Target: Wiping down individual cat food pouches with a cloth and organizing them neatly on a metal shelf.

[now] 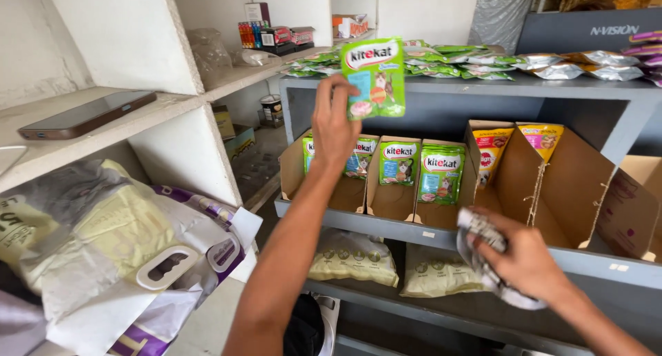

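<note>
Grey metal shelving unit [476, 88] fills the right half of the view; white masonry shelves [138, 115] sit to the left, with a phone [86, 113] lying flat on one and a large printed sack [103, 252] below. Loose pouches [448, 61] are spread flat across the grey top shelf. On the middle shelf, open cardboard display trays [393, 197] stand side by side, green pouches upright in the left ones, yellow pouches [514, 146] in the trays further right.

Green pouch [376, 77] is held in the air by the left hand [334, 125], fingers closed on its lower left edge. Long axis is near vertical, slightly tilted, printed face toward the camera. It sits above the hand, in front of the top-shelf edge and directly over the green trays. Left hand is clearly the nearer one.

Right hand [527, 259] is low, well apart, clenched on a crumpled grey-white cloth [483, 235] at the middle-shelf front edge.
</note>
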